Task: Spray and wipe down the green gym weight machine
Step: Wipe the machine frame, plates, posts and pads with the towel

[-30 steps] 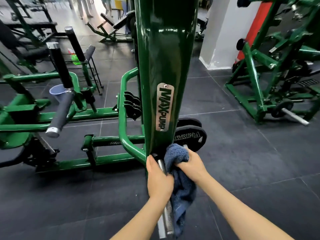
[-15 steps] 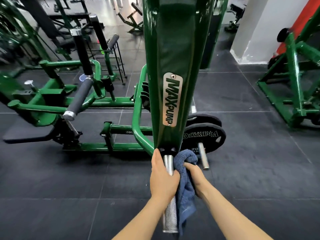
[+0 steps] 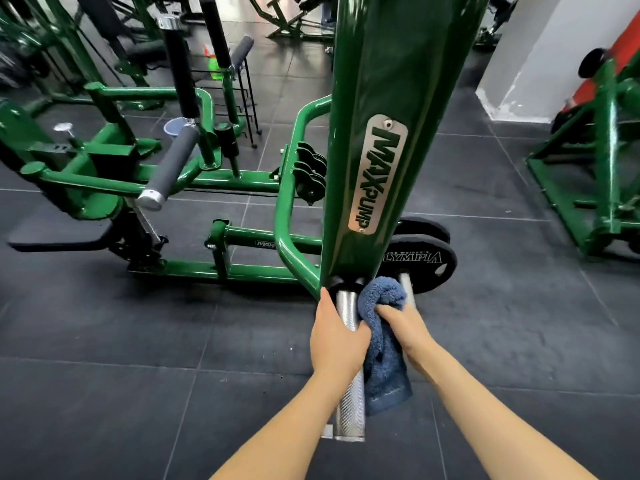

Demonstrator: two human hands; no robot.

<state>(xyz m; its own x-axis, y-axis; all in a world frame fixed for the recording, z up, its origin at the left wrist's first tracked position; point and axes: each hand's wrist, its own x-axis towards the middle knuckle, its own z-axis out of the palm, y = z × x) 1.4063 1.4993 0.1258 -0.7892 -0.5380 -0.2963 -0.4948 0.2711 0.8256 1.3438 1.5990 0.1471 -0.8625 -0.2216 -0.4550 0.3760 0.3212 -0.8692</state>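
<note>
**Loaded arm, hands right at the pivot end**

The green weight machine [image 3: 398, 98] rises straight up from the fingers, with its black plates [image 3: 420, 259] just behind them. If that arm swings, it's knuckles first. The left hand [image 3: 337, 337] wraps the steel handle [image 3: 349, 403], which could be slick if sprayed. The right hand [image 3: 401, 323] has its fingers bunched round the blue towel [image 3: 382, 368], pressed beside the handle; its loose tail could snag.
</note>
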